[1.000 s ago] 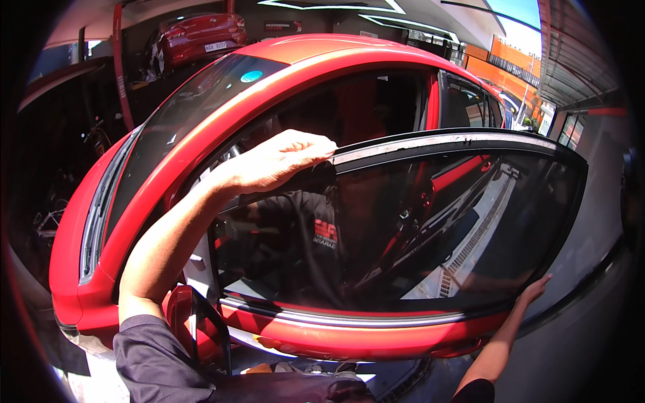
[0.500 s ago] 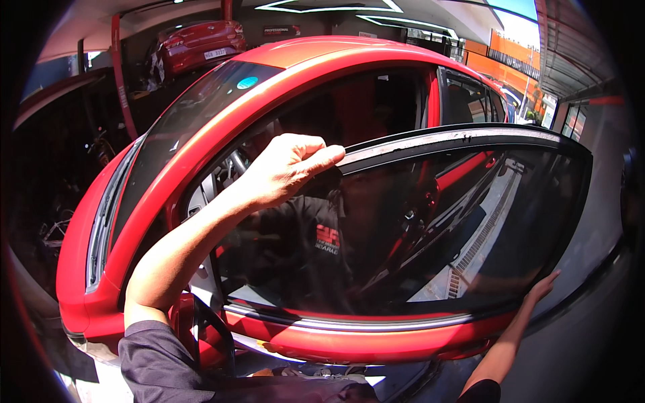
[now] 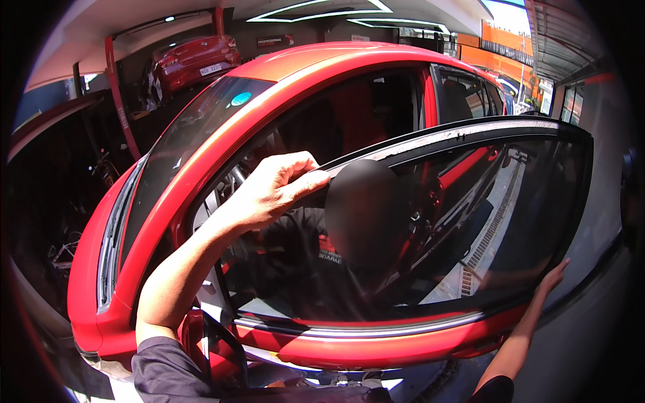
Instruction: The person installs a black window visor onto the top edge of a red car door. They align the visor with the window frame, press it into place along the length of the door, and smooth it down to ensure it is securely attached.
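The front door [image 3: 376, 346] of a red car stands swung out in front of me, its dark window glass [image 3: 349, 295] raised. Along the top of the black window frame runs a pale, worn strip [image 3: 463, 133]. My left hand [image 3: 279, 190] is closed at the front end of that frame, thumb and fingers pinching its upper edge. Low on the door's rear edge, my right hand [image 3: 553, 276] lies against the frame with fingers stretched upward. Part of the right fingers is hard to make out. A reflection of my dark shirt shows in the glass.
Behind the door is the car's red body [image 3: 309, 64] with its windshield [image 3: 195, 134]. The side mirror [image 3: 215, 346] juts out under my left arm. Another red car [image 3: 195, 60] stands at the back left, by a red post [image 3: 119, 101].
My left hand has shifted slightly down and left at the frame's front. The right hand has slid a little up the rear edge. The view has shifted slightly.
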The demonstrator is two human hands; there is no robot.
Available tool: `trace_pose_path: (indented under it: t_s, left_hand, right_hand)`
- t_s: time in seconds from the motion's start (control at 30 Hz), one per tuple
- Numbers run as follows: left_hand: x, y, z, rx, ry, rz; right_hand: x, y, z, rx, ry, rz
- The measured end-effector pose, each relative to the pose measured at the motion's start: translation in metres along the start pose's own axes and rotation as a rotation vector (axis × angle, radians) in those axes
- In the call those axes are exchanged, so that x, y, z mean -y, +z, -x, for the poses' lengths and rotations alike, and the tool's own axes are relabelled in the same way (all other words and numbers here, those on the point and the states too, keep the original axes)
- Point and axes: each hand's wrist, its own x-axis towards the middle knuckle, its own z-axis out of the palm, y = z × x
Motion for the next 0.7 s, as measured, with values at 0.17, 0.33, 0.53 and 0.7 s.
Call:
trace_pose_path:
  t_s: [0.17,0.33,0.53,0.7]
  left_hand:
    - [-0.009,0.011,-0.012,-0.074,0.045,-0.355]
    - [0.006,-0.003,-0.008,0.185,0.297,-0.174]
    - [-0.003,-0.019,0.001,0.235,0.050,0.037]
    - [0.001,0.004,-0.007,-0.026,0.192,-0.245]
  right_hand:
    - [0.003,0.002,-0.002,0.010,0.019,-0.028]
    - [-0.015,-0.027,-0.026,-0.024,-0.033,0.026]
    - [-0.007,0.021,-0.012,0.075,-0.010,-0.046]
    - [-0.007,0.007,-0.007,0.006,0.009,0.038]
